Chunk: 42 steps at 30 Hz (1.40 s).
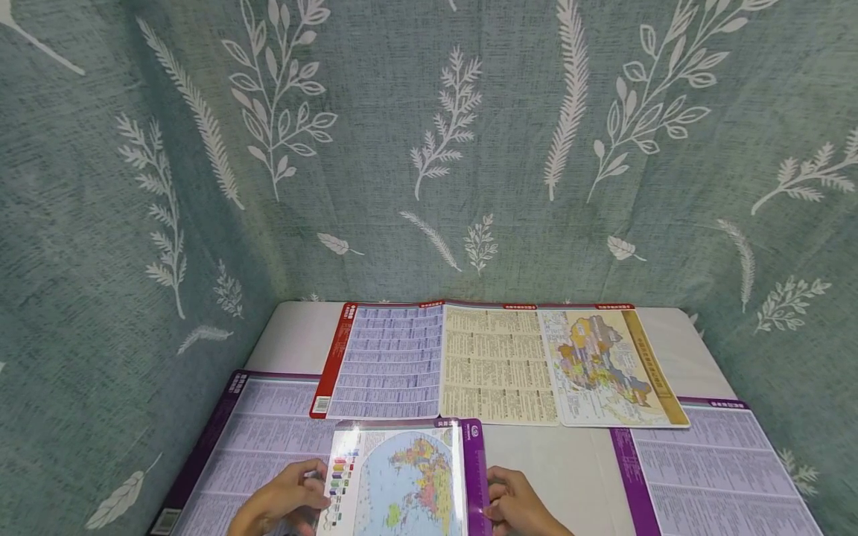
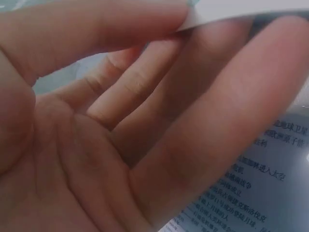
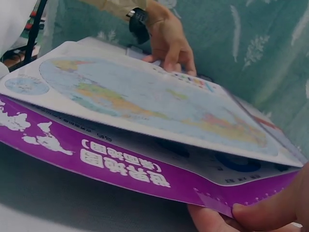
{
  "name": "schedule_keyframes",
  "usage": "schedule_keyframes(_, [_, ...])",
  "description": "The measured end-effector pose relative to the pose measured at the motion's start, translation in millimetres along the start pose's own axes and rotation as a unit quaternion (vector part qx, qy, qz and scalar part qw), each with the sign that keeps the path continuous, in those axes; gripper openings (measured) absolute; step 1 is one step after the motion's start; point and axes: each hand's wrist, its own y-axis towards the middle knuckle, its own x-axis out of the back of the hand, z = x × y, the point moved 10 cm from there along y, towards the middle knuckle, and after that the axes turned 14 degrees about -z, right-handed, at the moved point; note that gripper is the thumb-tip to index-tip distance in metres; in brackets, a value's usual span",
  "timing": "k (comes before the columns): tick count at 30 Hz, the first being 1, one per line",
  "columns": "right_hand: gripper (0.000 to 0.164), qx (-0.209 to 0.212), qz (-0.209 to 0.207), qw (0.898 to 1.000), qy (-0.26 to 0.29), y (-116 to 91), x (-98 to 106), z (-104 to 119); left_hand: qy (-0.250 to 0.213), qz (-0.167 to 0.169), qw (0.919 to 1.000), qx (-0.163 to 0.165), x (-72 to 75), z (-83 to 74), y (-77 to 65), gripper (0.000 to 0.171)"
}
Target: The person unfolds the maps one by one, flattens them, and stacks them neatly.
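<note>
A folded, laminated world map (image 1: 406,480) with a purple edge strip (image 1: 474,476) is held between both hands at the front of the table. The left hand (image 1: 290,495) pinches its left edge; in the left wrist view the thumb lies over the white sheet (image 2: 231,10) with fingers beneath. At the other side, the right hand (image 1: 515,502) pinches the purple strip between thumb and fingers. The right wrist view shows the map's layers gaping slightly apart, with white lettering (image 3: 120,164) on the purple strip.
Behind lies an unfolded red-edged chart (image 1: 392,365) whose right panel carries a map (image 1: 596,357). Purple-edged text sheets lie at left (image 1: 251,432) and right (image 1: 710,461), the left one partly beneath the held map. Green leaf-patterned cloth (image 1: 375,134) surrounds the white table (image 1: 556,461).
</note>
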Motion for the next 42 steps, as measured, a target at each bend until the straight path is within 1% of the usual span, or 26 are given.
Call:
schedule_keyframes(3, [0.042,0.004,-0.005,1.000,0.002,1,2,0,-0.024,0.021,0.9995,-0.001,-2.5,-2.2,-0.7,0.027])
schedule_keyframes(5, [0.042,0.001,-0.009,1.000,0.010,1,4,0,-0.036,0.033,0.9988,-0.009,-3.7,-4.7,-1.1,0.028])
schedule_keyframes(8, [0.042,-0.011,-0.010,0.999,0.032,2,6,-1,-0.052,0.049,0.9972,-0.022,-5.6,-9.2,-1.7,0.030])
schedule_keyframes(11, [0.043,-0.019,-0.005,0.998,0.052,1,7,0,-0.058,0.056,0.9963,-0.030,-6.8,-13.3,-1.7,0.031])
schedule_keyframes(18, [0.045,-0.036,0.003,0.996,0.079,4,10,6,-0.057,0.049,0.9965,-0.035,-6.4,-21.9,2.9,0.031])
schedule_keyframes(25, [0.044,-0.042,-0.009,0.996,0.079,8,17,7,-0.058,0.034,0.9970,-0.038,-6.3,-27.4,7.8,0.033])
schedule_keyframes(31, [0.045,-0.039,-0.008,0.996,0.086,9,21,10,-0.050,0.017,0.9979,-0.039,-6.5,-31.8,11.0,0.034])
schedule_keyframes(35, [0.045,-0.038,-0.006,0.995,0.088,9,24,12,-0.050,0.015,0.9977,-0.044,-7.9,-34.4,12.0,0.036])
schedule_keyframes(42, [0.046,-0.039,-0.009,0.995,0.088,13,30,15,-0.053,0.023,0.9966,-0.058,-11.3,-41.7,13.2,0.036])
